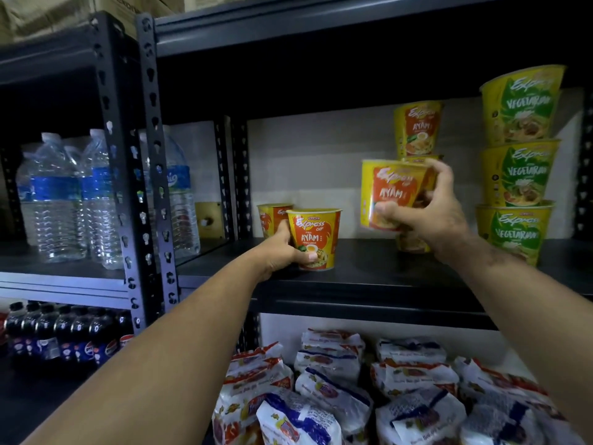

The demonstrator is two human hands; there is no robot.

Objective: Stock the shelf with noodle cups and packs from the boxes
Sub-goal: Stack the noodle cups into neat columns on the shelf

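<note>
1. Presently I am mid-placement, with one Ayam noodle cup in each hand on the dark middle shelf (369,284).
2. Far left, outside the job, water bottles (61,200) stand in the neighbouring bay, with dark soda bottles (64,335) below them.
3. My left hand (282,248) curls round the left Ayam cup (314,239), which appears to stand on the shelf near its front edge. Another Ayam cup (271,220) stands just behind it, to the left.
4. My right hand (430,210) grips the raised Ayam cup (391,194), thumb in front and fingers over the rim, held clear of the shelf.
5. Behind it a stack of Ayam cups (417,130) rises, and right of that a stack of Vegetarian cups (519,168).
6. Next, I judge, the raised cup needs setting down upright without knocking that stack.
7. Open shelf lies between the two hands; the upper shelf leaves little headroom over the tall stacks.
8. Below, noodle packs (337,396) are piled on the lower level.
</note>
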